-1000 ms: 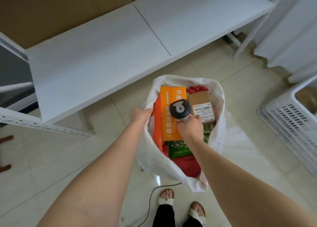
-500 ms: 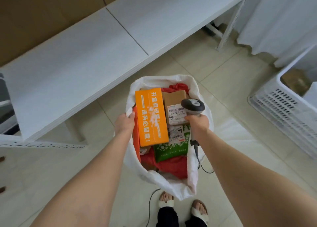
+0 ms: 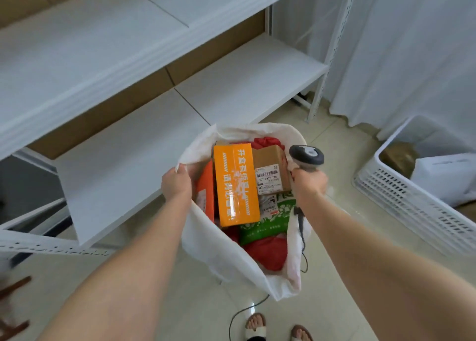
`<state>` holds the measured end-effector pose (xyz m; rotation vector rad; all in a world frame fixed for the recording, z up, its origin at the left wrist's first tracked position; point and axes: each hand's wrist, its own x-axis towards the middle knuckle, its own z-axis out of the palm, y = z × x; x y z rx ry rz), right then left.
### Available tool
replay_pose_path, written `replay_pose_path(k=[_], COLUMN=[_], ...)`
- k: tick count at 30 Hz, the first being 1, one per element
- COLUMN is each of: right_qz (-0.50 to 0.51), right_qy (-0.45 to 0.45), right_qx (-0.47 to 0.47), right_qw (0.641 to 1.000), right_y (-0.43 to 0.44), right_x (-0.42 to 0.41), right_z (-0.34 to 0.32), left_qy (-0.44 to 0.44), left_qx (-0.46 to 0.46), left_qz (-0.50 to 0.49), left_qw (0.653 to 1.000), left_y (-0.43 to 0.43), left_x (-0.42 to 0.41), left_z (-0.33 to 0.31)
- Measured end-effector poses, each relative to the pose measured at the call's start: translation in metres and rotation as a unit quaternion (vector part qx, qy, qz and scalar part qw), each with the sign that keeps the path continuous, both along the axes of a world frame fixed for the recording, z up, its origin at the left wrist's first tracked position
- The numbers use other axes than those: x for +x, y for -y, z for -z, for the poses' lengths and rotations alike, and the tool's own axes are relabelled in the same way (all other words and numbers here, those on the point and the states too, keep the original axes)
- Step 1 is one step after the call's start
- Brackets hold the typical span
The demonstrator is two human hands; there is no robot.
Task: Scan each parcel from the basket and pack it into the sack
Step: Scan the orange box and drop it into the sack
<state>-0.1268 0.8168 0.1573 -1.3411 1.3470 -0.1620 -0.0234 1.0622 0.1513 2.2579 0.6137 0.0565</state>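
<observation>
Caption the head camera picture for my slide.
The left hand holds the parcel-filled sack open while the right hand grips the scanner.

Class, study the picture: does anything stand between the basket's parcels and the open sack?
Nothing visible stands on the floor between the basket and the sack. The right hand, holding the scanner, sits at the sack's rim on the basket side. The left hand holds the opposite rim.

White sack (image 3: 226,258) stands open, packed with parcels, orange box (image 3: 235,186) uppermost; white slatted basket (image 3: 417,206) nearby.
</observation>
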Motion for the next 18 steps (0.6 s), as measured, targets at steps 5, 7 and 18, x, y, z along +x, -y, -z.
replay_pose_path(k=[5,7,18], right_qz=[0.035,0.009,-0.065], right_qy=[0.0,-0.035,-0.115], right_qx=[-0.061,-0.07,-0.037], right_qw=[0.998,0.997,0.99], right_y=[0.01,0.008,-0.009], right_x=[0.001,-0.005,-0.018], right_z=[-0.014,-0.007,0.048], left_qy=[0.032,-0.014,-0.102], left_qx=[-0.022,-0.018,0.024], left_qz=[-0.047,-0.022,0.049], left_qw=[0.998,1.0,0.993], left_y=[-0.008,-0.006,0.002], left_x=[0.019,0.012,-0.001], left_z=[-0.014,0.0,0.064])
